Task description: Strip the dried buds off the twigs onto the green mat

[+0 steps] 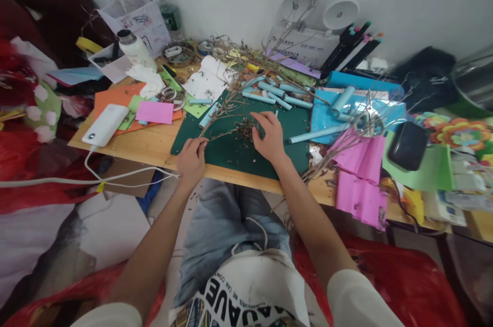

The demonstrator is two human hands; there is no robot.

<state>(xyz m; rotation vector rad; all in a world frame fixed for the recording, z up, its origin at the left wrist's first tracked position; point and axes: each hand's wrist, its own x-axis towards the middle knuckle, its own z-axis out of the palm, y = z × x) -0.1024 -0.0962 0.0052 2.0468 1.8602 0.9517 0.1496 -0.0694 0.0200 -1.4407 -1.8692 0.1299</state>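
Observation:
My left hand (191, 159) rests at the near left edge of a dark green cutting mat (292, 124), fingers curled and pinched round the lower end of a dry twiggy branch (227, 106) that runs up and right across the mat. My right hand (269, 137) lies on the mat beside a small heap of dry leaf crumbs (245, 129), fingers bent over the heap. Several rolled light-blue paper tubes (269, 93) lie at the mat's far edge.
The wooden table (154, 142) holds a white power bank (105, 124) with cable at left, orange and pink sheets (155, 111), a white bottle (134, 49), blue paper (327, 111), pink crepe paper (358, 173), scissors (367, 119), a black case (407, 145). More branches (304, 14) lean on the wall.

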